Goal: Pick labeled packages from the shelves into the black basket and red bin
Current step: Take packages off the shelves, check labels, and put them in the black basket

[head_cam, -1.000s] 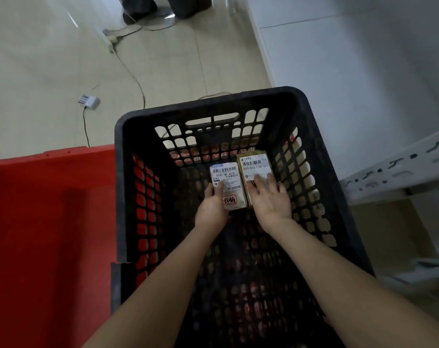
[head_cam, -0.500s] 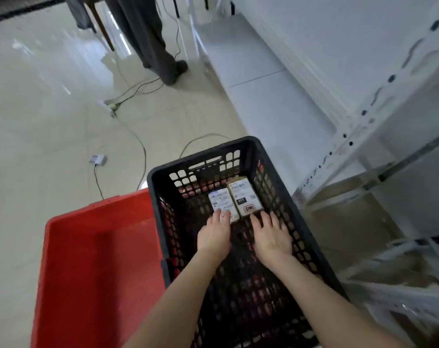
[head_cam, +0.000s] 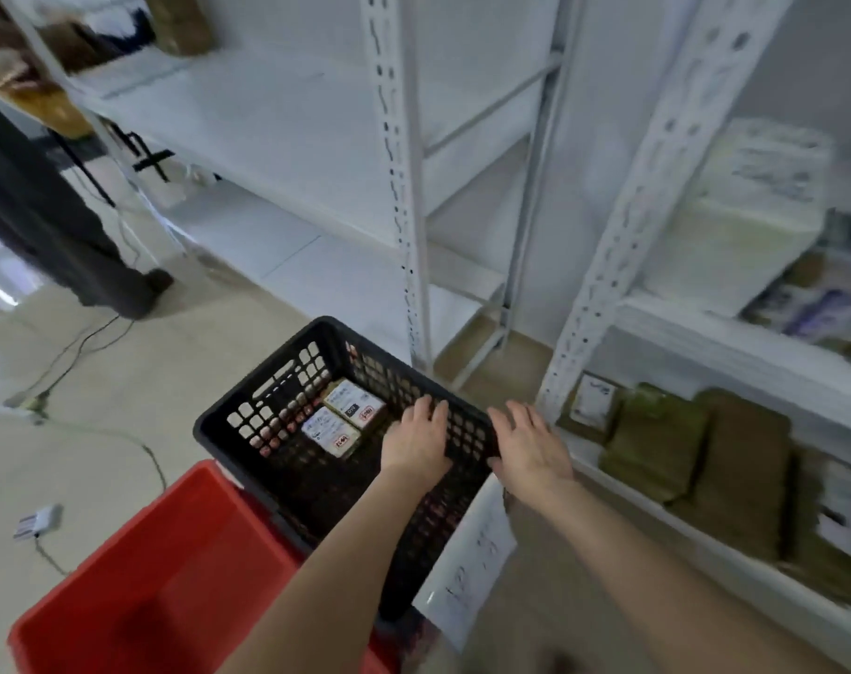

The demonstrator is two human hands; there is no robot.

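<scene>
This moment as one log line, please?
left hand: open, over black basket | right hand: open, near its rim | two labelled packages: in basket | red bin: alongside

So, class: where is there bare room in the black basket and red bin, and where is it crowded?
Red bin: visible floor bare. Black basket: bare between the two labeled packages and the near wall, under the left hand. Crowded: the far end.
</scene>
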